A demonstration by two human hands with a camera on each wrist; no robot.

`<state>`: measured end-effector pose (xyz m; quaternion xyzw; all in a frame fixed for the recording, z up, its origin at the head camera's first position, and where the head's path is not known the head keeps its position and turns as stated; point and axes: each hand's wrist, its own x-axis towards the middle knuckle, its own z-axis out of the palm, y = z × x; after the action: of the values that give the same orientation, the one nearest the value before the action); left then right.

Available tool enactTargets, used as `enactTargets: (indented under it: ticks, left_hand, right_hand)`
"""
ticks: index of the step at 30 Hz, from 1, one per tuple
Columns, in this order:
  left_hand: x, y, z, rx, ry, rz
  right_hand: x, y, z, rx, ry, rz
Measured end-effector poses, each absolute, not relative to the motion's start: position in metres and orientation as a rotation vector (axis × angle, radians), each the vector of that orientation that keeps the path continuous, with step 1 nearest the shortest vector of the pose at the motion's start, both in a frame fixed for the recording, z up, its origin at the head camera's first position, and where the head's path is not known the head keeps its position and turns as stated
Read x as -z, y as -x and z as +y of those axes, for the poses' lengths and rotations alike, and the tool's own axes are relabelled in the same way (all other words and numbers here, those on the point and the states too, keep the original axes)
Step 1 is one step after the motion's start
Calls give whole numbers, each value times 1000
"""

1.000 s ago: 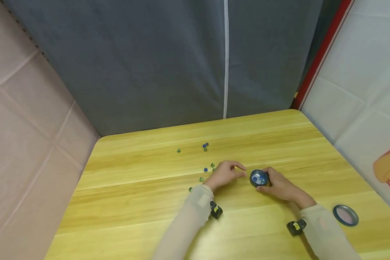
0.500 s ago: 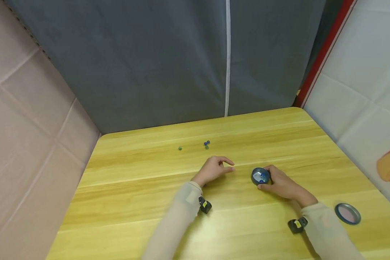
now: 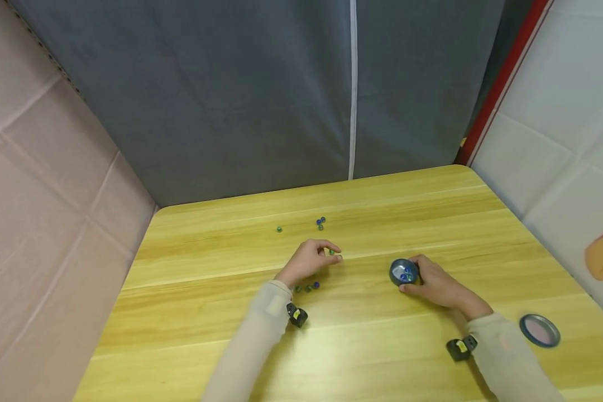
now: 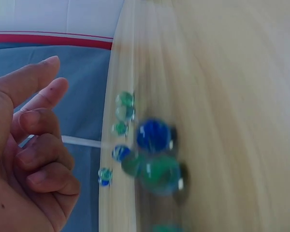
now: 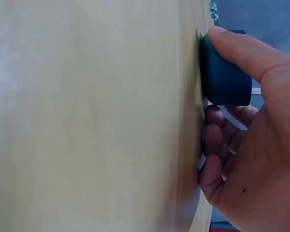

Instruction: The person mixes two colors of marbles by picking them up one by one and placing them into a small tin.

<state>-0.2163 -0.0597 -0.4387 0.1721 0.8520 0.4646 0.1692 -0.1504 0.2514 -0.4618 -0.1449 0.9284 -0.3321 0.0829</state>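
Honestly, our left grip (image 3: 307,262) hangs loose and empty beside marbles (image 4: 159,173) on the desk (image 3: 191,318), probably light, hard and slippery, so we'd pinch each round its middle, while our right grip (image 3: 436,283) holds the stiff-looking tin (image 5: 226,77) by its side.

Right grip (image 5: 268,140) holds dark blue container (image 5: 226,75) on wooden tabletop (image 5: 96,116); marbles (image 5: 213,10) beyond.

Dark grey backdrop (image 3: 231,100) with a white strip (image 3: 353,84), red band (image 3: 505,81) beside white sheeting (image 3: 558,111), pale pinkish sheeting (image 3: 40,178) opposite
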Motion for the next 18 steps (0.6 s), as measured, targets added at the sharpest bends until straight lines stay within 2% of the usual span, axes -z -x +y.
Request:
enactTargets:
  ticks: [18]
  left_hand:
    - [439,205,-103,-1279,-364,2509]
  right_hand:
    - [461,147,258,1003,425,2788]
